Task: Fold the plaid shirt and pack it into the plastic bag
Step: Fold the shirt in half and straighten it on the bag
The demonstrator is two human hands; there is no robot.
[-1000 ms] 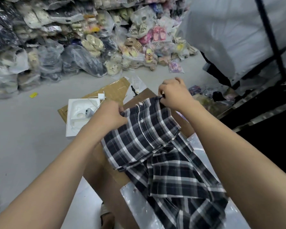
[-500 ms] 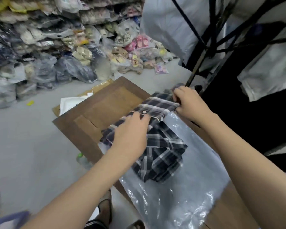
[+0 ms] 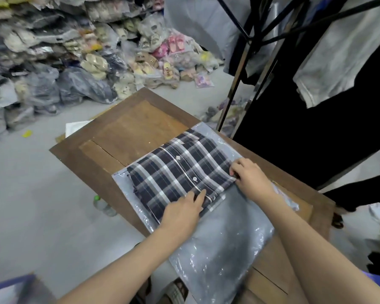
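The plaid shirt [image 3: 176, 170], dark navy with white checks, lies folded into a flat rectangle with its button placket facing up. It rests on top of the clear plastic bag [image 3: 224, 233], which is spread across the wooden table [image 3: 130, 128] and reaches toward me. My left hand [image 3: 182, 212] lies palm down on the shirt's near corner, fingers stretched out. My right hand [image 3: 250, 178] is at the shirt's right edge, its fingers curled onto the fabric there.
A heap of bagged shoes and slippers [image 3: 97, 62] lines the far floor. A dark metal clothes rack [image 3: 239, 84] with hanging white garments [image 3: 338, 51] stands close on the right. A plastic bottle [image 3: 102, 205] stands on the floor left of the table.
The shirt was held up by its top edge, then lowered and folded into a flat rectangle on the bag. Both hands have come down to its near edge.
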